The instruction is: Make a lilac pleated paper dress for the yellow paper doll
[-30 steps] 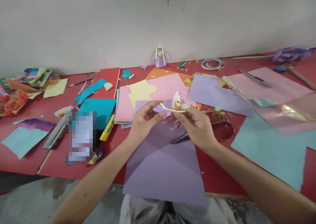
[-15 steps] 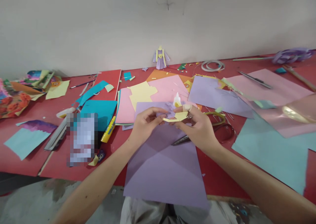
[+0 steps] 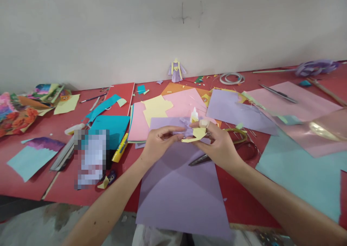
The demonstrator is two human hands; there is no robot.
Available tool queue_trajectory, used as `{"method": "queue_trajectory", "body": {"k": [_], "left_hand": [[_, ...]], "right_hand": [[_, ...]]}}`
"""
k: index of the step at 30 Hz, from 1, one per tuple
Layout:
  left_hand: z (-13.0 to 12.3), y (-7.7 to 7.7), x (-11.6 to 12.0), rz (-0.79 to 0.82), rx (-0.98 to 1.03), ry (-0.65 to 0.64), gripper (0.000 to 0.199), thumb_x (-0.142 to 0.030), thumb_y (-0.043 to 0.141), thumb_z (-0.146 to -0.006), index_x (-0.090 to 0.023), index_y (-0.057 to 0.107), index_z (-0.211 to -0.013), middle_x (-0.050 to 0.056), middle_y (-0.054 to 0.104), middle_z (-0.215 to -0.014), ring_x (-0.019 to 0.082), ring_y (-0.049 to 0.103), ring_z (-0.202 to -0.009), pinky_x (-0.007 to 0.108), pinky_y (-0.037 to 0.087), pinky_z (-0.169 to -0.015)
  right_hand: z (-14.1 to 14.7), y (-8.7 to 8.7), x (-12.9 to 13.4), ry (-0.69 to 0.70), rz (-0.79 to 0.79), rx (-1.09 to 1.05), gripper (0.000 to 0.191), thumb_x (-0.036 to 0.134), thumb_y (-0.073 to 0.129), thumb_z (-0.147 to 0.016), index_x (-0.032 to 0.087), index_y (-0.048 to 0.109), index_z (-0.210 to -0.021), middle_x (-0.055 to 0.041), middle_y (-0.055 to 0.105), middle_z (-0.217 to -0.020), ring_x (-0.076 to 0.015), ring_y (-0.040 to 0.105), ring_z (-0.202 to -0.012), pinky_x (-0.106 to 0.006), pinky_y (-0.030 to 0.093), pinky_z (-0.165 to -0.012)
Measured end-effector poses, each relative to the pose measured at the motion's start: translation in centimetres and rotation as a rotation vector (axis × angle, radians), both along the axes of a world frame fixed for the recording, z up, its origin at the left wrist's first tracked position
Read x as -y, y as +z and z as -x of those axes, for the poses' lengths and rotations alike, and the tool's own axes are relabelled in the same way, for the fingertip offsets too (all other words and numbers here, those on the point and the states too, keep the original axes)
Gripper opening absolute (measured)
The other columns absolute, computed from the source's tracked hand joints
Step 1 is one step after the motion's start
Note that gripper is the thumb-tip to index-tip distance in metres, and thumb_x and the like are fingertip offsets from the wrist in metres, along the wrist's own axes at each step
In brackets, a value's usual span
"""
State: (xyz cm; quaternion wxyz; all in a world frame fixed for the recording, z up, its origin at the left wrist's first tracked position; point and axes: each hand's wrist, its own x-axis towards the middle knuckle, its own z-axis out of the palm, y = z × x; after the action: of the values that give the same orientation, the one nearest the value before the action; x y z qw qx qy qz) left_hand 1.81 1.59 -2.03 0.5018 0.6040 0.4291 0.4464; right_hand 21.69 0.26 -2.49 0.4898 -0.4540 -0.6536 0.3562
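Observation:
My right hand [image 3: 218, 141] is closed on a small cut yellow paper piece [image 3: 199, 133], gripping it between thumb and fingers; a light wrap circles one finger. The piece has a narrow strip that points left. My left hand [image 3: 162, 141] has its fingers and thumb drawn together near the strip's end; what they pinch, if anything, I cannot make out. Both hands are above a large purple sheet [image 3: 181, 195]. Behind them stands a white glue bottle [image 3: 194, 113]. Scissors [image 3: 200, 160] lie beneath my right hand, partly hidden by it.
Against the wall stands a purple and yellow paper dress figure [image 3: 176, 72]. A yellow tube [image 3: 120, 148] and a box cutter [image 3: 63, 150] lie at left. Pink sheets [image 3: 298, 105], a light blue sheet [image 3: 300, 177] and coiled white tubing [image 3: 232, 78] are at right.
The view has tipped up slightly, so the table sits lower in the picture. The yellow paper piece has turned in my right hand, its strip now slanting down to the left, away from my left fingertips.

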Motion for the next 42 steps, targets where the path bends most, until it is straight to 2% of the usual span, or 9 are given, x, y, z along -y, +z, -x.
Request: {"method": "queue_trajectory", "body": {"k": [4,8,14,19,27,32,35,39,42], "left_hand": [[0.0,-0.1,0.0,-0.002,0.006,-0.015,0.020,-0.032,0.079,-0.081,-0.020,0.081,-0.096,0.006,0.081,-0.088,0.020,0.077,-0.082,0.029,0.063,-0.076],[-0.1,-0.1,0.0,-0.013,0.016,0.006,0.015,-0.029,0.078,-0.080,-0.019,0.081,-0.091,0.005,0.080,-0.081,0.018,0.075,-0.073,0.028,0.064,-0.071],[-0.5,0.0,0.3,-0.023,0.068,0.015,0.008,-0.024,0.077,-0.080,-0.019,0.081,-0.085,0.004,0.080,-0.080,0.017,0.075,-0.070,0.026,0.064,-0.070],[-0.5,0.1,0.4,-0.045,0.044,0.009,0.010,-0.027,0.080,-0.079,-0.019,0.081,-0.085,0.005,0.081,-0.085,0.019,0.077,-0.080,0.026,0.063,-0.073],[-0.5,0.1,0.5,-0.016,0.055,0.025,0.009,-0.027,0.078,-0.080,-0.019,0.081,-0.085,0.006,0.080,-0.084,0.020,0.077,-0.080,0.029,0.063,-0.076],[-0.2,0.2,0.0,-0.005,0.043,-0.077,0.019,-0.035,0.077,-0.085,-0.020,0.080,-0.096,0.007,0.079,-0.098,0.020,0.075,-0.091,0.028,0.060,-0.081],[-0.1,0.2,-0.4,0.015,0.132,-0.052,0.023,-0.037,0.074,-0.087,-0.023,0.077,-0.105,0.006,0.076,-0.106,0.017,0.072,-0.091,0.027,0.060,-0.081],[0.0,0.0,-0.7,0.136,0.192,-0.055,0.031,-0.038,0.072,-0.088,-0.025,0.072,-0.116,0.004,0.072,-0.097,0.016,0.068,-0.086,0.026,0.059,-0.073],[0.0,-0.2,-0.8,0.143,0.175,-0.075,0.040,-0.030,0.078,-0.083,-0.023,0.069,-0.121,0.003,0.073,-0.095,0.016,0.068,-0.087,0.026,0.057,-0.076]], "right_hand": [[-0.3,-0.2,-0.3,-0.016,-0.026,0.062,0.019,0.026,0.077,-0.079,0.025,0.071,-0.097,-0.0015,0.079,-0.091,-0.0201,0.075,-0.079,-0.030,0.062,-0.068],[-0.5,-0.2,-0.3,-0.023,-0.035,0.100,0.016,0.026,0.077,-0.079,0.025,0.072,-0.094,-0.0011,0.078,-0.083,-0.0204,0.075,-0.075,-0.029,0.059,-0.063],[-0.5,0.1,-0.1,-0.007,-0.072,0.104,0.017,0.021,0.077,-0.076,0.025,0.072,-0.091,0.0012,0.077,-0.080,-0.0168,0.071,-0.068,-0.025,0.055,-0.058],[-0.4,0.0,-0.1,0.003,-0.062,0.092,0.016,0.023,0.077,-0.075,0.024,0.071,-0.090,0.0016,0.075,-0.077,-0.0160,0.070,-0.066,-0.025,0.054,-0.057],[-0.3,0.0,-0.1,-0.004,-0.082,0.116,0.012,0.026,0.075,-0.080,0.025,0.070,-0.091,-0.0004,0.076,-0.082,-0.0179,0.071,-0.071,-0.027,0.056,-0.061],[-0.4,-0.2,-0.4,-0.017,-0.075,0.113,0.022,0.022,0.076,-0.079,0.025,0.067,-0.100,-0.0001,0.074,-0.089,-0.0179,0.071,-0.077,-0.028,0.058,-0.069],[-0.4,-0.3,-0.5,0.000,-0.033,0.041,0.016,0.024,0.073,-0.082,0.026,0.065,-0.096,0.0006,0.071,-0.086,-0.0171,0.070,-0.077,-0.027,0.058,-0.068],[-0.4,-0.2,-0.4,0.074,-0.019,0.064,0.014,0.027,0.073,-0.085,0.026,0.064,-0.095,-0.0002,0.068,-0.087,-0.0166,0.068,-0.077,-0.028,0.059,-0.071],[-0.2,-0.1,-0.4,0.101,0.014,0.018,0.027,0.026,0.071,-0.086,0.028,0.063,-0.111,-0.0020,0.068,-0.096,-0.0171,0.068,-0.082,-0.029,0.061,-0.074]]}}
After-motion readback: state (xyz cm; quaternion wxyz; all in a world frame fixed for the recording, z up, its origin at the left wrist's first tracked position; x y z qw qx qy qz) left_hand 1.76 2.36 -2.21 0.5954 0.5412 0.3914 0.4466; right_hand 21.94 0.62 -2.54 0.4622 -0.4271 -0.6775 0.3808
